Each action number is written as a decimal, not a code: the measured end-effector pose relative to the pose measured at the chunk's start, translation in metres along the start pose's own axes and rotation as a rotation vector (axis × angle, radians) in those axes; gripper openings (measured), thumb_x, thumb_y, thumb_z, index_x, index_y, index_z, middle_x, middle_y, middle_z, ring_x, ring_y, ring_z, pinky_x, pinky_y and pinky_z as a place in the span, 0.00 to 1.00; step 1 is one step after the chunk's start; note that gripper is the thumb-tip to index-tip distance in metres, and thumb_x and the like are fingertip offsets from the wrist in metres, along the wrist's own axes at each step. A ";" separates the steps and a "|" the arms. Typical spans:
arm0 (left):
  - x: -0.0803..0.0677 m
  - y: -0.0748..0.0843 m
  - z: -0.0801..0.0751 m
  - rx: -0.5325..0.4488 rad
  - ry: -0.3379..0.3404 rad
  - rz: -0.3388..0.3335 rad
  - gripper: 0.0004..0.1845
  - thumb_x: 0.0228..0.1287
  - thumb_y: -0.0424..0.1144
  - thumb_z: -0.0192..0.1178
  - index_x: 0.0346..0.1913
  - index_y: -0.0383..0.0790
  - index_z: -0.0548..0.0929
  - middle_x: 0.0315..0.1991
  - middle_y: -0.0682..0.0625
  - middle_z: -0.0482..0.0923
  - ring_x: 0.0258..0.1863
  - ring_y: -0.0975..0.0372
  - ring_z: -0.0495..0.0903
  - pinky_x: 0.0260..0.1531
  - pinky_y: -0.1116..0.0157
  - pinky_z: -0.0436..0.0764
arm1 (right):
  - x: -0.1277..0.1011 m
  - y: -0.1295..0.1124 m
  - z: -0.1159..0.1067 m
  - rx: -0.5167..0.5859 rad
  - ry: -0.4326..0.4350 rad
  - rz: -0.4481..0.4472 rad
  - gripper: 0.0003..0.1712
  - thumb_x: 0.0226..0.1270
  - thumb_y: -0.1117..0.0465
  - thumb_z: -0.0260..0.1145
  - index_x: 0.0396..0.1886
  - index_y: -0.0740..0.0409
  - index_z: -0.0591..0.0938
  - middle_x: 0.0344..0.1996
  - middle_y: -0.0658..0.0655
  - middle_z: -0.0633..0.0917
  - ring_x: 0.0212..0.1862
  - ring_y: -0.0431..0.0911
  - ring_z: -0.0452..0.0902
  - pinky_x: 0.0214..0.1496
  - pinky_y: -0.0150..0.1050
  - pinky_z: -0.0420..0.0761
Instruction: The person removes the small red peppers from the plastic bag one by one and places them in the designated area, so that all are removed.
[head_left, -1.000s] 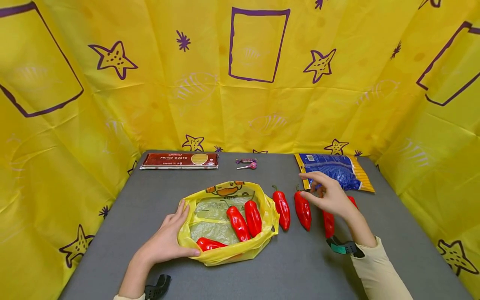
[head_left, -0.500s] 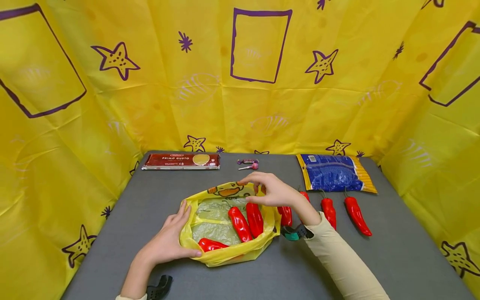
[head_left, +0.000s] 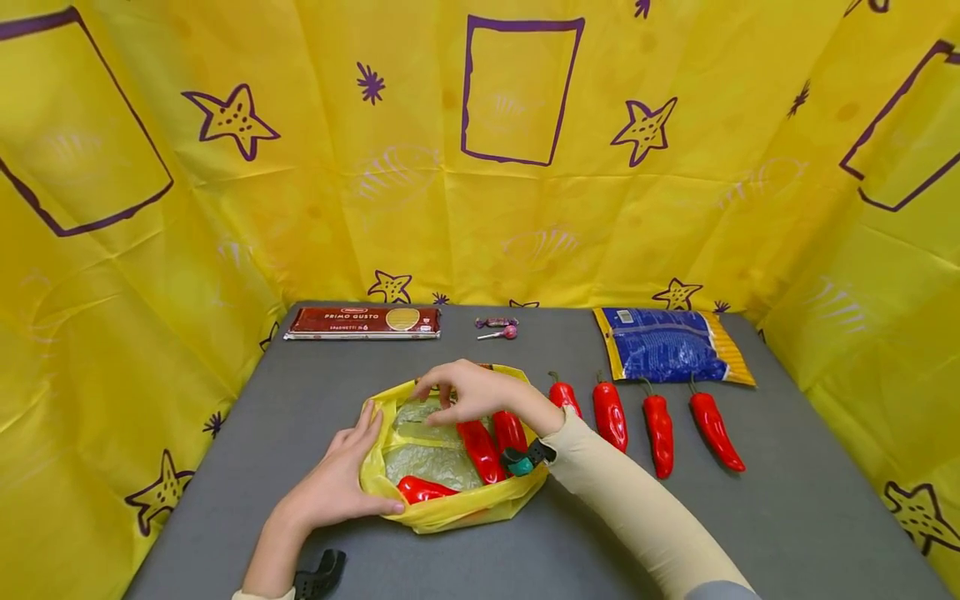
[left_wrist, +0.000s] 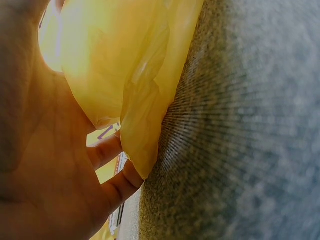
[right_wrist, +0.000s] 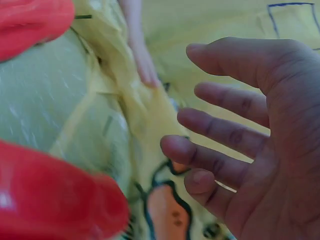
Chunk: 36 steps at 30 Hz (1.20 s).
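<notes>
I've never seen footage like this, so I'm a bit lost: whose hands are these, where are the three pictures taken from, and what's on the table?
A person works bare-handed, wearing three cameras: one on the head, one on each wrist. On the grey table lies a yellow bag with three red peppers inside; four more peppers lie beside it. Farther back are a spaghetti box, a lollipop and a blue packet. The left hand has a grip on the bag's rim. The right hand hovers open over the bag, holding nothing.

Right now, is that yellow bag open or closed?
Open. The yellow bag has its mouth spread wide, showing three red peppers inside; the left hand holds its rim.
</notes>
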<state>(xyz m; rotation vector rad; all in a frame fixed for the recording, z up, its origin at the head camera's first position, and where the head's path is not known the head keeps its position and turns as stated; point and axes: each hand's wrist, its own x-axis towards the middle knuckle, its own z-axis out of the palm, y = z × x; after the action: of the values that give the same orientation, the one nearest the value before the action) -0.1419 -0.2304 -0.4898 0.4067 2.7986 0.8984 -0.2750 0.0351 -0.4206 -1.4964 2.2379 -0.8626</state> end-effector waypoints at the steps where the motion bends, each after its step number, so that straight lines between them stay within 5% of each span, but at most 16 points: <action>1: 0.000 0.000 0.000 0.000 0.000 0.001 0.77 0.42 0.76 0.78 0.86 0.38 0.49 0.88 0.43 0.33 0.76 0.42 0.58 0.64 0.36 0.73 | 0.004 0.001 0.004 0.004 -0.024 0.002 0.23 0.69 0.58 0.76 0.61 0.62 0.86 0.54 0.61 0.89 0.34 0.38 0.80 0.38 0.29 0.79; 18: 0.002 0.002 -0.001 -0.012 0.009 0.025 0.77 0.43 0.76 0.78 0.86 0.36 0.50 0.88 0.43 0.33 0.76 0.41 0.57 0.63 0.34 0.73 | 0.035 -0.004 0.051 0.022 -0.352 -0.002 0.24 0.68 0.53 0.78 0.60 0.54 0.86 0.45 0.46 0.88 0.37 0.34 0.79 0.43 0.25 0.79; 26: 0.001 0.002 -0.001 -0.017 0.008 0.019 0.77 0.42 0.76 0.78 0.86 0.36 0.50 0.88 0.43 0.33 0.75 0.42 0.58 0.63 0.36 0.74 | 0.038 -0.012 0.060 0.015 -0.447 -0.024 0.20 0.63 0.55 0.82 0.52 0.53 0.86 0.39 0.44 0.85 0.38 0.36 0.77 0.43 0.25 0.78; 36: -0.001 0.000 0.000 -0.018 0.015 0.020 0.77 0.42 0.74 0.79 0.85 0.34 0.51 0.88 0.41 0.35 0.74 0.43 0.59 0.63 0.38 0.74 | 0.036 -0.015 0.062 0.074 -0.537 0.004 0.25 0.57 0.63 0.85 0.53 0.54 0.84 0.41 0.45 0.83 0.35 0.36 0.77 0.40 0.27 0.80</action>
<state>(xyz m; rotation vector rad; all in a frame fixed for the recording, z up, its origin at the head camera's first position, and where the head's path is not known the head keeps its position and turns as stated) -0.1409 -0.2301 -0.4898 0.4270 2.8030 0.9340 -0.2440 -0.0208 -0.4565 -1.4724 1.7934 -0.4600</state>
